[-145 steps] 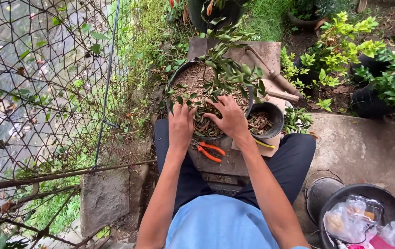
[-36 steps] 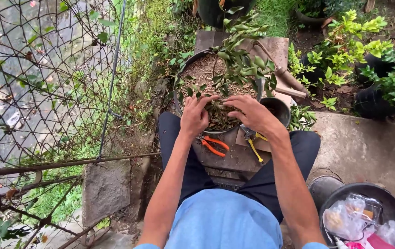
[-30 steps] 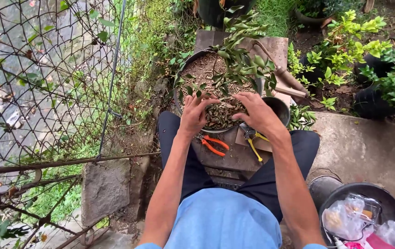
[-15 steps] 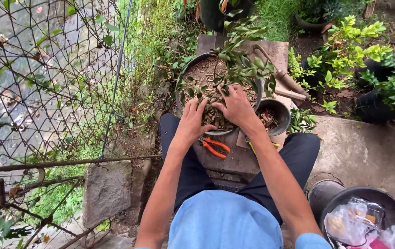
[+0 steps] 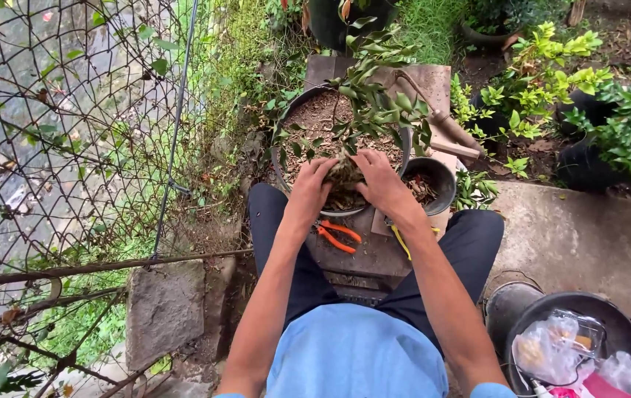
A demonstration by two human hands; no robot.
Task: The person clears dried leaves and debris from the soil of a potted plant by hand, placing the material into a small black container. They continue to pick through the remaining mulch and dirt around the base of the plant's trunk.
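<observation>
Two bare hands are seen from the head camera, brought together over the near side of a large black pot that stands on a concrete slab between the person's knees. A clump of dead leaves is gathered between them: the left hand is cupped against its left side with fingers curled, and the right hand is pressed against its right side, fingers bent round it. Neither hand is closed to a fist; both are partly curled on the clump. Brown soil and more leaf litter are spread across the pot, and a small leafy shrub is rooted in it, its branches hanging just above the knuckles. Just right of the large pot, touching its rim, a smaller black pot with leaf scraps inside is set. Orange-handled pliers are laid on the slab below the left wrist, and a yellow-handled tool is partly hidden under the right forearm. A wire mesh fence is seen at the left, and a black tub holding plastic bags at the lower right.
</observation>
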